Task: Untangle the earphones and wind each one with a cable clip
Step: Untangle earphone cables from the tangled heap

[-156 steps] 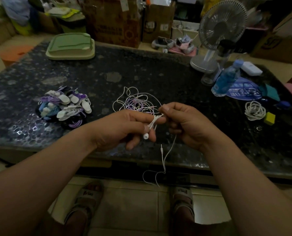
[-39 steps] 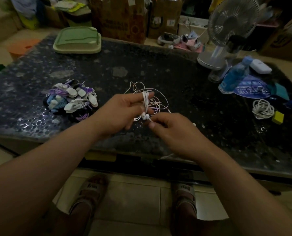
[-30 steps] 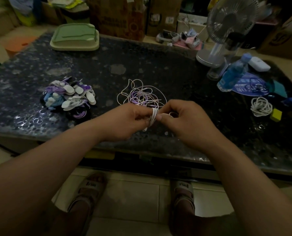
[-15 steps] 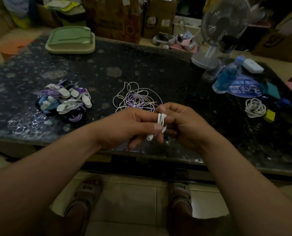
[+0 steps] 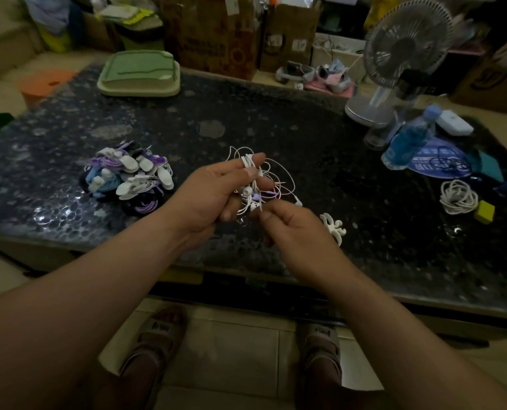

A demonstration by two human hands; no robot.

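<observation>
Both hands meet at frame centre: left hand [image 5: 213, 196] curls its fingers round the wound white earphone [image 5: 249, 170]; right hand [image 5: 293, 229] pinches its lower end. The cable clip [image 5: 333, 227] lies just right. Lettering on the sandal [image 5: 160, 327] is unreadable.

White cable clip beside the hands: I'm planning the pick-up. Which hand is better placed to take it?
Right, probably. The right hand is beside the cable clip; the left hand grips the wound earphone, farther off.

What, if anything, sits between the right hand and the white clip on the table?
Nothing visible. The clip lies on bare table just beside the right hand; the tangle sits farther back, behind the earphone that the left hand holds.
</observation>
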